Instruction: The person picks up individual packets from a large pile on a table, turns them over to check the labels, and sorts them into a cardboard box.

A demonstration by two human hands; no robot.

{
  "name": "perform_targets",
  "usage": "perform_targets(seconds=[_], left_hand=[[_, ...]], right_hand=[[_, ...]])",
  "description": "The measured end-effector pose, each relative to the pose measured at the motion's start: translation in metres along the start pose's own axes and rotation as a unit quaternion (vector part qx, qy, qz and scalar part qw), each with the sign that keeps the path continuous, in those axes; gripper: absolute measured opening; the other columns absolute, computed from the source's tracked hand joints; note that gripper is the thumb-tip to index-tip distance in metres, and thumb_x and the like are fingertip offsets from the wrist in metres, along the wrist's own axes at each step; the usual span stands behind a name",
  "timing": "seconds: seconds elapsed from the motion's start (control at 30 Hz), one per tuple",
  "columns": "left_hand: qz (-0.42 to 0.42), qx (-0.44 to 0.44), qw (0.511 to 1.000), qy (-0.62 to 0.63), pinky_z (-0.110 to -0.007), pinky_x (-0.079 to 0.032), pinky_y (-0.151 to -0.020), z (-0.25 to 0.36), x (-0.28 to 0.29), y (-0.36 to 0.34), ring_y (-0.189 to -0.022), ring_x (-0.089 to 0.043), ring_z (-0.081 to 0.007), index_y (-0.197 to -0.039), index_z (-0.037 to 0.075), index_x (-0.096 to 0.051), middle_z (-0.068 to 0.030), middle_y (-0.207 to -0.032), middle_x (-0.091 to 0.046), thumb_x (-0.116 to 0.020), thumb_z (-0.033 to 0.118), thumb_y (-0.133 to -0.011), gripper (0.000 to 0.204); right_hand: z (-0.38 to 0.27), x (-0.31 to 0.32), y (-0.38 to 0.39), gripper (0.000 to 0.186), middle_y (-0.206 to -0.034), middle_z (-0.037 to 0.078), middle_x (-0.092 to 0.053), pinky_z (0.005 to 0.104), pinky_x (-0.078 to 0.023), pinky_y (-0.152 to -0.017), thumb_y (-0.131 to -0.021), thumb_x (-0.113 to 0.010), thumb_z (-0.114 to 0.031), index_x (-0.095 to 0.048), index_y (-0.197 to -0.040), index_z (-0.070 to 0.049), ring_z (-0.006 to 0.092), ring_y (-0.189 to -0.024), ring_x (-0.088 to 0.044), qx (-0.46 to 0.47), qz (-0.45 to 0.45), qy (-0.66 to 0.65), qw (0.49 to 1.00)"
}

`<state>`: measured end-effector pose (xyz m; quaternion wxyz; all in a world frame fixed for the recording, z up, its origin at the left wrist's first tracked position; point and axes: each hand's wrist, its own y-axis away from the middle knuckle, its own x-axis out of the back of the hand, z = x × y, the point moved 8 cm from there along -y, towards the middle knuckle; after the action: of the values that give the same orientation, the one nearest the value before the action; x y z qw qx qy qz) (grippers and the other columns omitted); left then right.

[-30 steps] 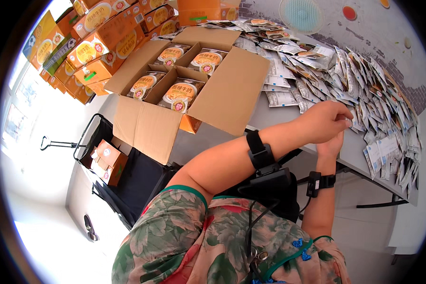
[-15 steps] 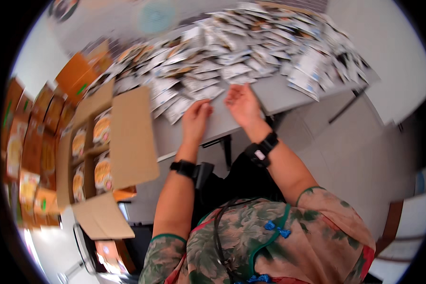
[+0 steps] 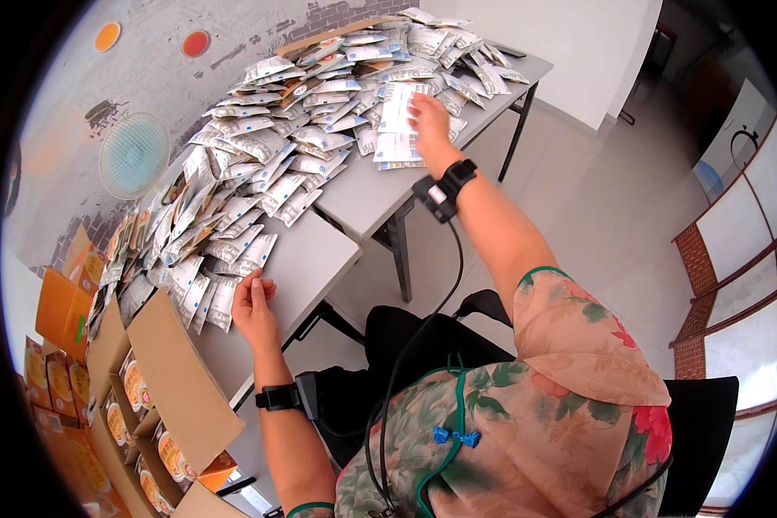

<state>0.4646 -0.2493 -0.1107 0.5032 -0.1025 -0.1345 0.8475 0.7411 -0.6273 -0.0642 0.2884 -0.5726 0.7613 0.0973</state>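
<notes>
My right hand [image 3: 432,128] reaches across the table with its fingers apart, over the right edge of a white flat packet [image 3: 395,108]. Whether the fingertips press on it is hard to tell. This packet lies on others of its kind near the table's front edge. Nearer to me, my left hand [image 3: 255,309] is empty, its fingers loosely curled but apart, above the table edge. Just left of it lie white and grey sealed packets [image 3: 222,304], part of a long, overlapping heap [image 3: 259,142].
Grey folding tables [image 3: 311,259] carry the heap along a painted wall. At lower left, an open cardboard box [image 3: 181,371] with dividers holds round-labelled packs. Orange cartons [image 3: 60,298] are stacked beyond it. A black chair [image 3: 704,432] stands behind me at right.
The view has turned right. My right hand has moved out to the right, onto the white packets there. My left hand has drawn apart from it and stays by the near packets.
</notes>
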Motion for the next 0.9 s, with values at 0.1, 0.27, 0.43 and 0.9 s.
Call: perform_targets(seconds=[0.1,0.27,0.43,0.9], left_hand=[[0.005,-0.002,1.0,-0.001,-0.023,-0.047,-0.068,-0.001,-0.003,-0.002,-0.069,-0.056,-0.0096,-0.102,-0.001,-0.06,-0.0035,-0.076,-0.06,-0.049,0.013,-0.092,0.02],[0.01,0.001,1.0,-0.001,-0.023,-0.047,-0.067,-0.001,0.004,-0.001,-0.069,-0.055,-0.0095,-0.102,-0.001,-0.06,-0.0033,-0.076,-0.06,-0.049,0.013,-0.092,0.02],[0.008,0.003,1.0,0.003,-0.022,-0.046,-0.066,0.0,0.007,0.0,-0.068,-0.055,-0.0092,-0.102,-0.001,-0.06,-0.0031,-0.075,-0.06,-0.05,0.013,-0.092,0.02],[0.004,0.005,1.0,0.007,-0.022,-0.045,-0.066,0.0,0.004,0.001,-0.069,-0.054,-0.0084,-0.102,0.0,-0.06,-0.0029,-0.077,-0.06,-0.049,0.014,-0.092,0.02]], right_hand=[[0.002,0.065,-0.059,0.022,-0.086,0.004,-0.057,0.0271,-0.043,-0.064,-0.081,-0.061,-0.016,-0.056,-0.099,-0.005,0.0121,-0.076,-0.052,0.04,0.102,0.125,0.986],[0.022,0.057,-0.058,0.021,-0.07,0.003,-0.052,0.0279,-0.036,-0.051,-0.08,-0.064,-0.022,-0.055,-0.081,-0.004,0.0125,-0.06,-0.046,-0.06,-0.007,0.233,0.971],[0.023,0.035,-0.046,0.028,-0.079,0.01,-0.06,0.0336,-0.044,-0.059,-0.08,-0.066,-0.022,-0.058,-0.082,0.005,0.0203,-0.068,-0.056,-0.115,-0.055,0.243,0.962],[0.029,0.007,-0.042,0.017,-0.074,0.006,-0.057,0.0245,-0.035,-0.046,-0.076,-0.07,-0.012,-0.06,-0.083,-0.001,0.0126,-0.059,-0.049,-0.218,-0.045,0.13,0.966]])
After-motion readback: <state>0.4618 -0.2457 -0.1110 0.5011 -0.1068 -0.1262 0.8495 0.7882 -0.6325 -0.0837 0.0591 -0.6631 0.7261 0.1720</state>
